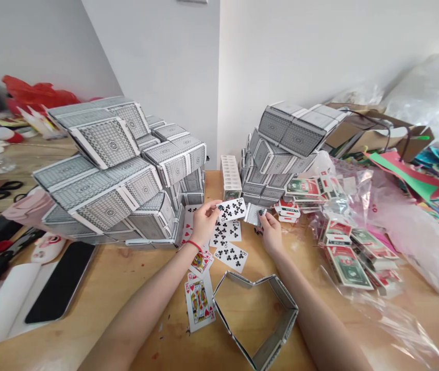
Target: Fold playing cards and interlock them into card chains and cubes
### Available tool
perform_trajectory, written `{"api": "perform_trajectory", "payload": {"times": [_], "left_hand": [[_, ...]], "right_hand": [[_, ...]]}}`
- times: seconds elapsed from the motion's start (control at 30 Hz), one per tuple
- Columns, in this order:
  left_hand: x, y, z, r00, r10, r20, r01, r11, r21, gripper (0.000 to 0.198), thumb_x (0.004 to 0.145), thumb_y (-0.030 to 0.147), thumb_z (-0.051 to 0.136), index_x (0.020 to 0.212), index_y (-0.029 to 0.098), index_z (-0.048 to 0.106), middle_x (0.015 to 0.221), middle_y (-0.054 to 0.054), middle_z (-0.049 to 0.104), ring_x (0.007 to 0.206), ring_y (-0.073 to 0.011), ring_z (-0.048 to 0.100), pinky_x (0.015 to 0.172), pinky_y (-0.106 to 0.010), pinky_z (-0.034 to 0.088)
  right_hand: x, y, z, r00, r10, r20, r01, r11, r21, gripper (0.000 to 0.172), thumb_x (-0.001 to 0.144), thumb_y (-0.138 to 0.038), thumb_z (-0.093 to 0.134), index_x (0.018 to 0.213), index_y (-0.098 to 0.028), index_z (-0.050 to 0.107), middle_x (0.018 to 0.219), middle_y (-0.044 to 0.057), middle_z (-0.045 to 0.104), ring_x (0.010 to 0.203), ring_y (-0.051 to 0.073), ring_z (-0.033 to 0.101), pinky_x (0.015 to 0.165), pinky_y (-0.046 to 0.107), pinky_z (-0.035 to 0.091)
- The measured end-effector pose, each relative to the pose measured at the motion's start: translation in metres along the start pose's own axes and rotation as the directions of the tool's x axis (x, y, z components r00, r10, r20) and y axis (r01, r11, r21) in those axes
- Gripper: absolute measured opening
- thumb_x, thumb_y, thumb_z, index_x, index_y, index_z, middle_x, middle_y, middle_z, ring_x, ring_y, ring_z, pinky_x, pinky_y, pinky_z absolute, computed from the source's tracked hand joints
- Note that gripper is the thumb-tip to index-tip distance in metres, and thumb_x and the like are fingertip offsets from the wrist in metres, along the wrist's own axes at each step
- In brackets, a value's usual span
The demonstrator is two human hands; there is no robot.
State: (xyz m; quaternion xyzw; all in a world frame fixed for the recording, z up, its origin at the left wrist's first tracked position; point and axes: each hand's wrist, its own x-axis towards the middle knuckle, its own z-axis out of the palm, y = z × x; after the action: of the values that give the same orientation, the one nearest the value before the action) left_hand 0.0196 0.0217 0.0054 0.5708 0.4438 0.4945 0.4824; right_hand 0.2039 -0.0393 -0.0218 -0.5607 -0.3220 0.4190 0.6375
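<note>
Between the thumb and fingers of my left hand is a ten of clubs playing card, face up. My right hand pinches a grey-backed card piece, its patterned side showing; whether it is one card or several I cannot tell. Beneath my hands lie loose club cards, face up. Red heart cards, with a king of hearts in front, lie left of them. Nearer me, a ring of joined folded cards stands on its edges between my forearms.
Tall stacks of folded card blocks stand at left and right. A white deck stack is between them. Card boxes and clear plastic wrap lie right; a black phone and scissors lie left.
</note>
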Motion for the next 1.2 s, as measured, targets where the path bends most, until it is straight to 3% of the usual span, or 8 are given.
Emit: {"api": "perform_trajectory", "payload": {"times": [0.33,0.53,0.67,0.9,1.07,1.13,1.2], "left_hand": [[0.002,0.0,-0.004,0.995,-0.006,0.101,-0.003,0.996,0.084,0.025,0.068,0.013,0.053,0.087,0.016,0.068,0.06,0.001,0.054,0.052,-0.0081,0.043,0.049,-0.019,0.035],[0.004,0.0,-0.009,0.997,-0.015,0.075,0.005,0.992,0.129,0.023,0.066,0.012,0.052,0.08,0.016,0.069,0.059,0.002,0.056,0.052,-0.009,0.044,0.052,-0.02,0.036],[0.001,-0.001,-0.011,0.992,0.031,0.124,-0.051,0.985,0.163,0.023,0.069,0.01,0.05,0.08,0.016,0.069,0.071,-0.001,0.063,0.06,-0.0104,0.05,0.058,-0.021,0.039],[-0.012,-0.001,0.0,0.99,-0.035,0.134,0.021,0.995,0.101,0.021,0.071,0.011,0.049,0.087,0.014,0.063,0.064,0.002,0.053,0.052,-0.0076,0.045,0.049,-0.018,0.035],[-0.019,0.001,0.011,0.973,-0.061,0.223,0.041,0.995,0.095,0.02,0.073,0.012,0.048,0.088,0.013,0.061,0.06,0.002,0.052,0.047,-0.0074,0.045,0.047,-0.019,0.037],[-0.017,0.002,0.013,0.955,-0.069,0.29,0.035,0.992,0.122,0.023,0.076,0.013,0.045,0.094,0.013,0.06,0.062,0.001,0.054,0.047,-0.0081,0.048,0.047,-0.02,0.04],[-0.013,0.005,0.013,0.945,-0.051,0.324,-0.013,0.981,0.194,0.028,0.079,0.013,0.041,0.102,0.013,0.057,0.073,-0.002,0.059,0.048,-0.0085,0.051,0.05,-0.022,0.044]], "right_hand": [[-0.009,-0.01,0.005,0.993,-0.057,0.105,0.066,0.994,-0.091,0.034,0.073,-0.055,0.055,0.078,-0.021,0.055,0.057,-0.005,0.04,0.044,0.008,0.032,0.04,0.021,0.033],[-0.011,-0.008,0.005,0.993,-0.057,0.103,0.07,0.99,-0.123,0.034,0.072,-0.055,0.055,0.074,-0.022,0.054,0.053,-0.006,0.039,0.043,0.009,0.032,0.039,0.021,0.032],[-0.013,-0.007,0.003,0.991,-0.036,0.132,0.057,0.986,-0.16,0.034,0.071,-0.054,0.057,0.065,-0.021,0.051,0.053,-0.005,0.04,0.045,0.009,0.034,0.037,0.02,0.03],[-0.017,-0.009,0.002,0.978,-0.022,0.207,0.038,0.996,-0.075,0.032,0.073,-0.052,0.057,0.067,-0.023,0.045,0.048,-0.008,0.036,0.038,0.008,0.034,0.036,0.021,0.032],[-0.022,-0.011,0.005,0.947,-0.003,0.321,0.029,0.997,-0.076,0.029,0.073,-0.049,0.059,0.078,-0.024,0.046,0.046,-0.01,0.038,0.035,0.008,0.035,0.037,0.022,0.033],[-0.023,-0.011,0.005,0.957,-0.015,0.288,0.036,0.997,-0.066,0.029,0.073,-0.048,0.058,0.078,-0.023,0.045,0.046,-0.01,0.038,0.034,0.007,0.033,0.037,0.022,0.032],[-0.022,-0.009,0.005,0.983,-0.064,0.17,0.072,0.996,-0.043,0.029,0.074,-0.049,0.057,0.078,-0.023,0.045,0.049,-0.01,0.038,0.035,0.007,0.032,0.036,0.021,0.03]]}}
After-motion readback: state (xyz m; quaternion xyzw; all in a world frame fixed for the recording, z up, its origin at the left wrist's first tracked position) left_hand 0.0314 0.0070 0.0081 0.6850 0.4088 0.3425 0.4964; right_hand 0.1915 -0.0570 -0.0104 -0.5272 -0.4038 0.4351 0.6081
